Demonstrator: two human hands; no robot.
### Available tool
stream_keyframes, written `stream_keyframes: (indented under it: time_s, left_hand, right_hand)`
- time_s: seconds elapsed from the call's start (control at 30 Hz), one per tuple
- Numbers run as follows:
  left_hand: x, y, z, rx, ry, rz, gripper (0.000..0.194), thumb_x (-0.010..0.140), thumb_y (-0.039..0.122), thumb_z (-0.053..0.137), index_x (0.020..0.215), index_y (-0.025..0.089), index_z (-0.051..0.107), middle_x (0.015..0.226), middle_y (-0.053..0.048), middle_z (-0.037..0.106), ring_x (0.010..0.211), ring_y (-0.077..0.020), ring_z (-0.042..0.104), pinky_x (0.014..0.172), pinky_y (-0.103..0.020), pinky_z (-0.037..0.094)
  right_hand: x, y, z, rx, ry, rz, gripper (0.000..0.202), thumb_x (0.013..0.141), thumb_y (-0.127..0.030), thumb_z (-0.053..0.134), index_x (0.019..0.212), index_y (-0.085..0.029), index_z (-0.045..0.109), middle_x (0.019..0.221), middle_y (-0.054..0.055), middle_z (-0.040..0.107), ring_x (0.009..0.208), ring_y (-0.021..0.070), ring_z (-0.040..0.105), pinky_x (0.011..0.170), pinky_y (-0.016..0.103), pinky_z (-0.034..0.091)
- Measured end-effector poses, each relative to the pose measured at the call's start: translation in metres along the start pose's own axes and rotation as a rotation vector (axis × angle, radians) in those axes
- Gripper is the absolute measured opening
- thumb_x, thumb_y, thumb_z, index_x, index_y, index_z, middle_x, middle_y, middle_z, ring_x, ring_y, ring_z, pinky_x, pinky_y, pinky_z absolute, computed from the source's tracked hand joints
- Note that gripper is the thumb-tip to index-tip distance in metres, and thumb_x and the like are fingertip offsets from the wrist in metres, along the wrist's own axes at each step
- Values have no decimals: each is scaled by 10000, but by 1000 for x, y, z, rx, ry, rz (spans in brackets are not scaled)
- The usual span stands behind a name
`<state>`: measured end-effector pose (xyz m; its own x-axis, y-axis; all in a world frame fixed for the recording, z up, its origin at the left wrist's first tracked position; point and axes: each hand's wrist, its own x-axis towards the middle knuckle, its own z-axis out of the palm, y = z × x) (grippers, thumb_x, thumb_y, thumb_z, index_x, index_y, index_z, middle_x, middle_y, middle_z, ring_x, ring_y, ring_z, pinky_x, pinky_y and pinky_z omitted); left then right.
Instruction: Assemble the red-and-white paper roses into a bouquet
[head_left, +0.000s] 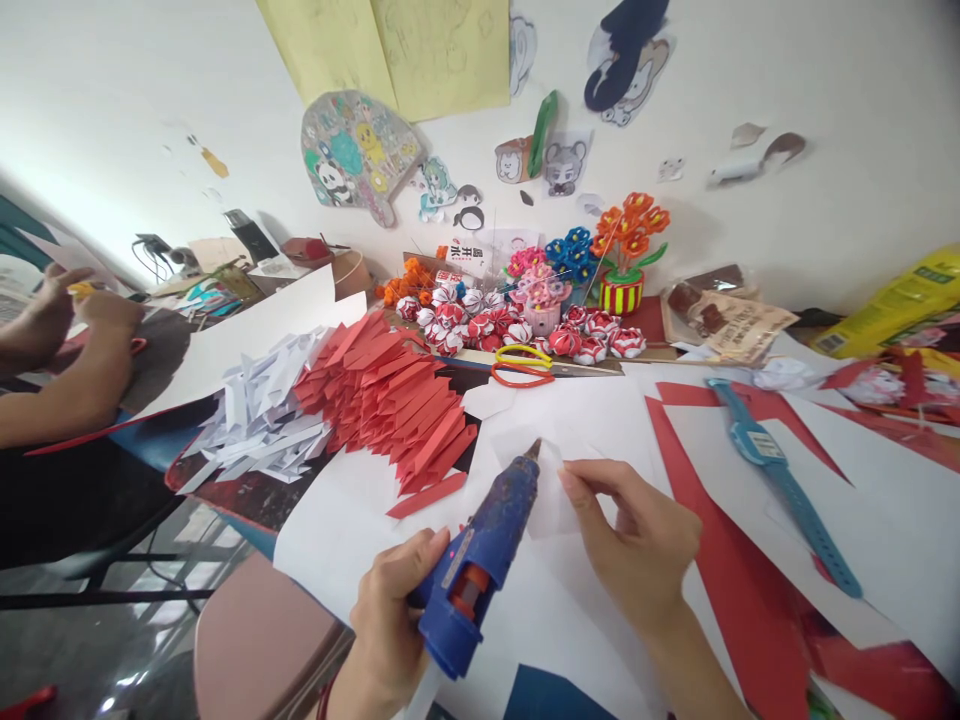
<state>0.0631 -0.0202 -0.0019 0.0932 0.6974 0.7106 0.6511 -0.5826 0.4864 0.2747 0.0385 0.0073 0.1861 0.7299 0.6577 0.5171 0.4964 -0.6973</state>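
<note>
From my place I see the left hand (394, 605) with its fingers closed around the blue glue gun (480, 560), which is tilted over the white paper (585, 610). The right hand (637, 540) is near the nozzle (533, 449), its thumb and first finger pinched together; I cannot tell if something thin is between them. Red folded strips (390, 400) lie on the left, a blue watch (787, 485) on the right.

Blu watch (763, 445) lies on R, yel pkg (896, 300) behind.
</note>
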Motion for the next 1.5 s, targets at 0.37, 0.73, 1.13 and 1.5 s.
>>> stream_keyframes:
  time_s: [0.37, 0.73, 1.13, 1.5]
  left_hand:
    - [2, 4, 4, -22, 30, -41, 428, 834, 202, 653, 1248, 235, 550, 580, 55, 567, 445, -131, 527, 425, -251, 420]
    - [-1, 2, 3, 3, 18, -36, 393, 839, 205, 646, 1220, 232, 558, 642, 29, 617, 503, -136, 595, 465, -252, 495]
    - [-5, 5, 3, 4, 48, -78, 449, 801, 171, 669, 1233, 250, 576, 653, 28, 625, 479, -132, 574, 444, -249, 476]
    - [4, 10, 6, 37, 112, -62, 329, 854, 251, 633, 1176, 198, 589, 571, 47, 572, 403, -119, 518, 382, -230, 420]
  right_hand:
    - [2, -1, 0, -5, 10, -34, 121, 841, -112, 659, 822, -231, 672, 641, -69, 674, 543, 74, 625, 556, 166, 510]
    - [1, -1, -1, -21, 0, -28, 119, 849, -123, 649, 812, -234, 668, 633, -58, 675, 529, 89, 624, 548, 186, 514]
    - [0, 0, 0, -16, -4, -3, 103, 863, -168, 636, 800, -234, 683, 628, -44, 675, 511, 98, 616, 547, 203, 524]
    - [0, -2, -2, -20, -5, 1, 94, 867, -181, 636, 805, -237, 680, 627, -43, 676, 502, 103, 615, 535, 208, 523]
